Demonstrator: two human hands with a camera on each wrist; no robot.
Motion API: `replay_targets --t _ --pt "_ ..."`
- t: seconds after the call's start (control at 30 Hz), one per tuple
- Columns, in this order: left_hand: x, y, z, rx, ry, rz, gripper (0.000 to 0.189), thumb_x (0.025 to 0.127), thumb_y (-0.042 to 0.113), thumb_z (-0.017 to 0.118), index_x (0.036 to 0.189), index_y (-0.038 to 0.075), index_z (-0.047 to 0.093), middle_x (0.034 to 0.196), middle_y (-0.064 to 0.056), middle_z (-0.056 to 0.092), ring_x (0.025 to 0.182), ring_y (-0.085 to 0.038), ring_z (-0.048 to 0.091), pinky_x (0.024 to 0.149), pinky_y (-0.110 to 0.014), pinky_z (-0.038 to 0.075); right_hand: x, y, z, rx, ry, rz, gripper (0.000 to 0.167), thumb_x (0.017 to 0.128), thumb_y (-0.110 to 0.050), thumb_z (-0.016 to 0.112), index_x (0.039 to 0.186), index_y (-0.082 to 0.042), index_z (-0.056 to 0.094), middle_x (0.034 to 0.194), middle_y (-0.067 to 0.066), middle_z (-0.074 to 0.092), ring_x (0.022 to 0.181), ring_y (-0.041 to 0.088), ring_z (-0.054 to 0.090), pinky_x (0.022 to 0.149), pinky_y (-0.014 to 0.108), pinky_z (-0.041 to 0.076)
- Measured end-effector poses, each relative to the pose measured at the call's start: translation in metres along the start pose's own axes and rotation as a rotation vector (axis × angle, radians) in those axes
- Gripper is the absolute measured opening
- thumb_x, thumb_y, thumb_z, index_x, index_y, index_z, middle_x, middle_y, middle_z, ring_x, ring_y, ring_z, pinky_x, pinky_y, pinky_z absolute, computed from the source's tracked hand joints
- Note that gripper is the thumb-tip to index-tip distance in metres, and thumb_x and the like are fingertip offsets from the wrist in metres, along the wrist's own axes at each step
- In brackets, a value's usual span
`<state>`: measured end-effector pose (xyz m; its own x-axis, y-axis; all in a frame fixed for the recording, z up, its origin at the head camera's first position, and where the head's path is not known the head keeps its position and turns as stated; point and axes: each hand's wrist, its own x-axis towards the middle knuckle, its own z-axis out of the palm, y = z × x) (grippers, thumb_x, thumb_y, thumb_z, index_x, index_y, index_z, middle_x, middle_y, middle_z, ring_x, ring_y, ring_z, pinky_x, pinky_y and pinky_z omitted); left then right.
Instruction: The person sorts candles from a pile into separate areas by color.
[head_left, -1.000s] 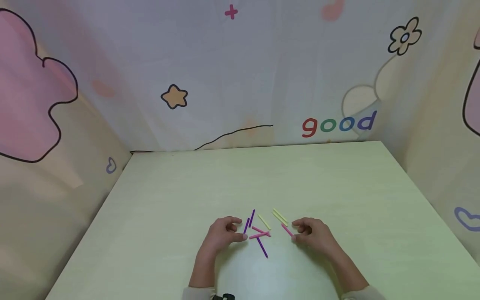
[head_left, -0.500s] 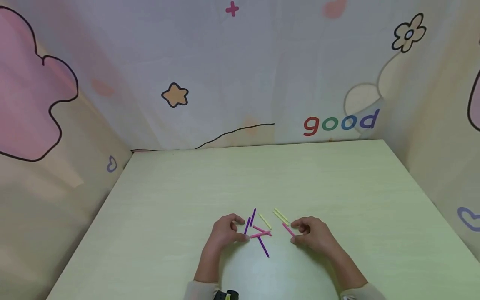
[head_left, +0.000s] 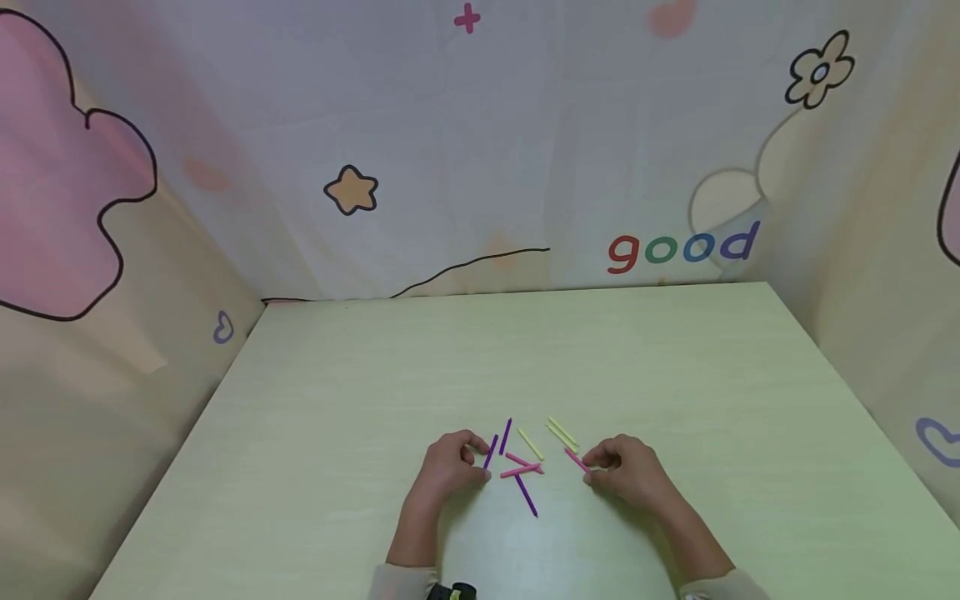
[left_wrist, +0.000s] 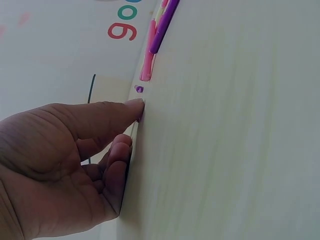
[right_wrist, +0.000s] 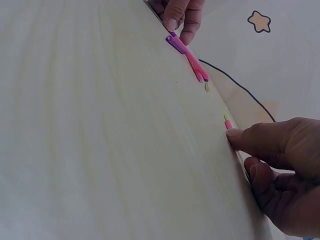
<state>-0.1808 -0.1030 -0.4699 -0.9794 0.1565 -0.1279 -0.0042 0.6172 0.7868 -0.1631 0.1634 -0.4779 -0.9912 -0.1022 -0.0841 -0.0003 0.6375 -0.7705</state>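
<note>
Closest to me are the pale sleeves [head_left: 403,581], with a dark wrist device [head_left: 463,592] by the left one. A bit further in, a purple stick [head_left: 527,496] lies aslant, its far end right at two overlapping pink sticks [head_left: 517,472]. To one side the left hand [head_left: 448,465] has thumb and forefinger drawn in narrow, pinching another purple stick [head_left: 491,452]; across from it the right hand [head_left: 628,471] pinches the near end of a pink stick [head_left: 574,457] just as narrowly. Past these on the pale table [head_left: 360,367] lie a lone yellow stick [head_left: 530,444], a third purple stick [head_left: 506,436] and a side-by-side yellow pair [head_left: 562,434]. Behind stands a printed backdrop [head_left: 465,125], with an orange star and a colourful "good"
</note>
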Motion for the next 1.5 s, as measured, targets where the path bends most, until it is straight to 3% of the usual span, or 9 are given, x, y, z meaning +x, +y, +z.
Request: replay_targets --t 0.3,0.67,1.0,1.23,1.5 --pt "0.003 -0.004 -0.003 0.016 0.008 0.005 0.022 0.069 -0.001 0.075 0.089 0.004 0.066 0.071 -0.001 0.049 0.067 -0.016 0.045 0.060 -0.030 0.039 0.003 0.002 0.001 -0.012 0.003 -0.041 0.008 0.075 -0.002 0.073 0.077 -0.010 0.071 0.077 -0.001 0.054 0.074 0.016 0.048 0.068 0.032 0.041" --pt "0.005 -0.003 -0.007 0.004 0.042 0.007 0.016 0.071 -0.002 0.071 0.085 0.004 0.067 0.069 -0.001 0.051 0.067 -0.016 0.046 0.061 -0.030 0.039 0.009 0.000 0.001 -0.023 0.013 -0.048 0.009 0.076 0.000 0.071 0.076 -0.010 0.071 0.075 -0.001 0.053 0.074 0.016 0.048 0.068 0.032 0.041" --pt "0.005 -0.005 -0.005 -0.018 0.036 -0.013 0.015 0.072 -0.002 0.070 0.084 0.005 0.067 0.069 0.000 0.051 0.066 -0.016 0.046 0.060 -0.029 0.039 0.007 -0.002 0.000 -0.029 0.023 -0.054 0.009 0.076 -0.003 0.072 0.076 -0.011 0.071 0.076 -0.003 0.056 0.075 0.015 0.050 0.070 0.033 0.041" --pt "0.002 -0.003 -0.003 -0.038 0.033 0.004 0.015 0.072 -0.003 0.070 0.084 0.004 0.066 0.069 -0.001 0.051 0.065 -0.016 0.046 0.059 -0.029 0.039 -0.003 -0.009 -0.009 0.053 0.048 -0.099 0.009 0.075 -0.002 0.067 0.078 -0.008 0.071 0.075 -0.001 0.058 0.068 0.017 0.051 0.057 0.031 0.042" --pt "0.000 -0.004 -0.001 -0.034 0.030 -0.013 0.013 0.073 0.000 0.072 0.083 0.004 0.066 0.069 -0.001 0.051 0.065 -0.016 0.046 0.059 -0.030 0.039 -0.010 -0.022 -0.014 0.065 0.056 -0.026 0.009 0.077 -0.003 0.070 0.081 -0.011 0.072 0.085 0.001 0.058 0.069 0.016 0.051 0.056 0.030 0.041"
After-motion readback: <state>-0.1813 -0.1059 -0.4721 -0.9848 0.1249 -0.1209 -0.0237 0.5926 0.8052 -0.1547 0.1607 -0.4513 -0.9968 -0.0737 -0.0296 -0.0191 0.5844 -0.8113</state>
